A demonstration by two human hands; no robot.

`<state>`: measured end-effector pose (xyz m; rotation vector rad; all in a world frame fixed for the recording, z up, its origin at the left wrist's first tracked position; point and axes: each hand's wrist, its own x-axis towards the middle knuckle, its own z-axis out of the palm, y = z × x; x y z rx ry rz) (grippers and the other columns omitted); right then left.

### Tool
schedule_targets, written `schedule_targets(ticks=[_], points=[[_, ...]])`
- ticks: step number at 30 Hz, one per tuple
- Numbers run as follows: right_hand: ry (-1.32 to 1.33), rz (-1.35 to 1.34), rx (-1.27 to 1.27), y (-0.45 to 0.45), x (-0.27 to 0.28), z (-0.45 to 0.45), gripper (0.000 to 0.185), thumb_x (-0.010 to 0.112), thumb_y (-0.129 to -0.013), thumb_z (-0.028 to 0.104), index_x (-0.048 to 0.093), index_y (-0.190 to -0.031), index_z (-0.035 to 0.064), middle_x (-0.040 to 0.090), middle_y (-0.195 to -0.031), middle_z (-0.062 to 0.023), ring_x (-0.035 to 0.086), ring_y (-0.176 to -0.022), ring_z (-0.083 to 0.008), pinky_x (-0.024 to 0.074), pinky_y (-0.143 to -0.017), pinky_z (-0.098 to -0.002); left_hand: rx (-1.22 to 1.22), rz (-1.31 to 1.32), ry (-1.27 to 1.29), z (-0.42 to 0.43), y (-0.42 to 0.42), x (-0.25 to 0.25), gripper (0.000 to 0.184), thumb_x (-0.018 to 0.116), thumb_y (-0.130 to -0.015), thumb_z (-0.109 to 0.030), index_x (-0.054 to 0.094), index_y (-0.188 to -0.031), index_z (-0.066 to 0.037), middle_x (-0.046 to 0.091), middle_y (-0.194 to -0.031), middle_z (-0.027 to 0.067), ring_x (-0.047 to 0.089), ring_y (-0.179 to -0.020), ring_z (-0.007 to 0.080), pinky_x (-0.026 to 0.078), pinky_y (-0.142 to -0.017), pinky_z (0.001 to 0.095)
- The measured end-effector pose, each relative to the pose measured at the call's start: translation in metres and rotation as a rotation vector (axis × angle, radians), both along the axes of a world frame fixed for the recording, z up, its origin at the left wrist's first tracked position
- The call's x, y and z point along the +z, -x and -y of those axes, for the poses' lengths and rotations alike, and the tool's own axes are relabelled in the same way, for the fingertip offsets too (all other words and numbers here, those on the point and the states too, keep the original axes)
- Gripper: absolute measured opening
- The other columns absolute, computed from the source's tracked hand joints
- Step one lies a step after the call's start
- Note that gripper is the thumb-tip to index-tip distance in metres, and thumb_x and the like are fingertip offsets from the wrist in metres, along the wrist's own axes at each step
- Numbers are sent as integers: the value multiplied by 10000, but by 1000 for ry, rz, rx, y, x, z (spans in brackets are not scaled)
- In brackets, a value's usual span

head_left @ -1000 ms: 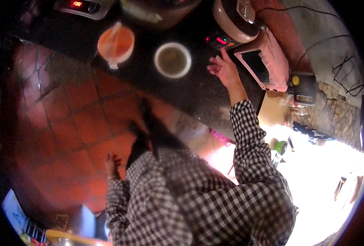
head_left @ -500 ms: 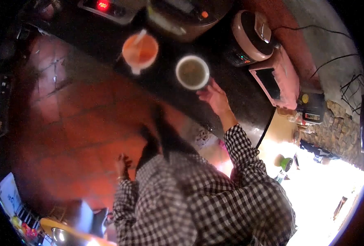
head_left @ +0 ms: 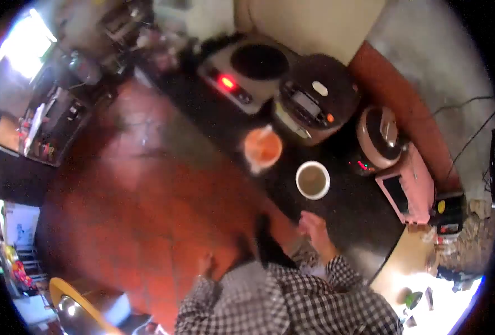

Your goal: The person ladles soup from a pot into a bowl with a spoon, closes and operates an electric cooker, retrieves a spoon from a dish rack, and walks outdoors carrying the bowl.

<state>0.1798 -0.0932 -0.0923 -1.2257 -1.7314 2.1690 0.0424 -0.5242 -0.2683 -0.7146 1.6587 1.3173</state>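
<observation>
A white bowl (head_left: 313,180) of cloudy, greyish-brown liquid stands on the dark counter (head_left: 348,218). Just on the near side of it, at the counter's front edge, is my right hand (head_left: 316,233); a gap separates the two. Its fingers are loosely bent and apart, with nothing seen in them. To the left of the white bowl sits an orange bowl (head_left: 263,148) with pale tabs at its rim. My left hand (head_left: 207,264) hangs low beside my body over the tiled floor, touching nothing visible; its fingers are smeared by motion.
Behind the bowls are a large dark rice cooker (head_left: 317,95), a smaller pink-and-black cooker (head_left: 378,137) and a pink toaster oven (head_left: 409,187). Further left lies a hotplate (head_left: 247,72) with a red display. Red floor tiles (head_left: 130,218) spread left of the counter.
My right hand has drawn back from the white bowl's rim toward my body. The view has tilted up, so the counter things appear lower and further right. My left hand still hangs down.
</observation>
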Motion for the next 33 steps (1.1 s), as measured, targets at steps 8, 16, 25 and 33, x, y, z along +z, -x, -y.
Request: schedule_targets(ticks=[8,16,25,33], points=[[138,62,369,14,-44,88,388,578,-904,189,541,-1216,-39,644,-790,-81,621,-662,-136,497,-567,-261,-291,-378,106,1,3,14,317,570,-897,-321,593,-737,-49,582,-582,85,594,-467,202,477,-402,363],[-56,164,729,71,-17,127,419,568,-911,258,529,-1270,46,664,-811,-59,599,-697,-114,481,-612,-249,-426,-394,242,78,-16,-36,355,556,-895,-359,663,-849,-24,647,-698,148,621,-582,269,500,-521,415],[-122,125,922,152,2,170,403,590,-888,237,558,-1210,-4,655,-958,-93,610,-688,-143,512,-651,-316,-457,-542,357,150,-18,-66,357,509,-903,-395,681,-964,-88,651,-836,186,621,-734,313,506,-636,418],[-210,-129,757,270,1,157,363,585,-899,209,568,-1210,22,676,-929,-56,622,-714,-117,504,-648,-265,-665,-710,411,138,88,-76,332,504,-908,-370,664,-1011,-98,642,-879,206,618,-762,316,510,-645,417]])
